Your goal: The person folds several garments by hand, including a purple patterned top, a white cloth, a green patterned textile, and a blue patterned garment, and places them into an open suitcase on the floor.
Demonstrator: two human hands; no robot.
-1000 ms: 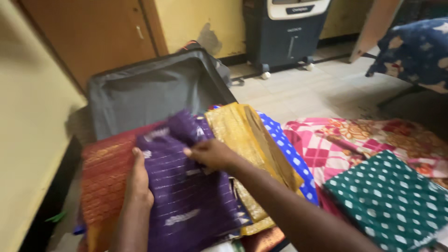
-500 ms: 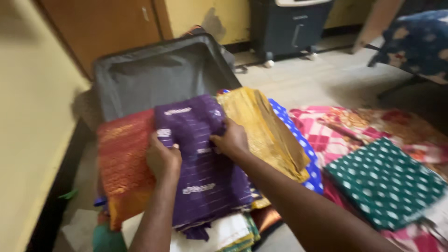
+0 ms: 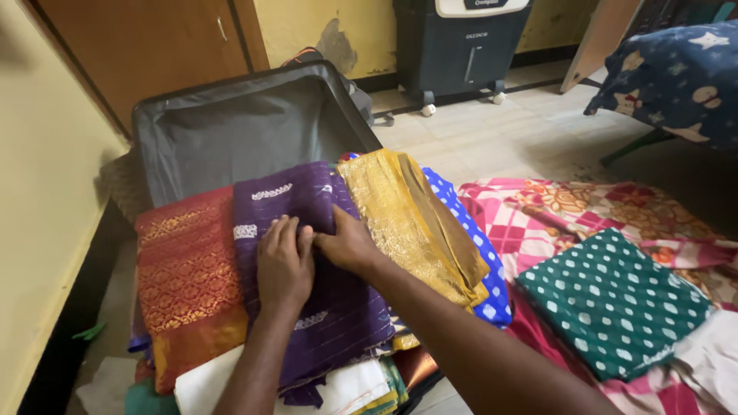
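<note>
Both hands [image 3: 315,257] now press flat on the purple folded cloth [image 3: 307,277].

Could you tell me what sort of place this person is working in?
Probably a room in a home. An open suitcase stacked with folded fabrics, such as the purple cloth under both hands, sits on a tiled floor, with a wheeled air cooler and wooden door behind.

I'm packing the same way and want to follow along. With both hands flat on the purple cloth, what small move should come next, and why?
Probably smooth the purple cloth outward: the left hand and right hand press its middle, and its top edge looks bunched.
</note>
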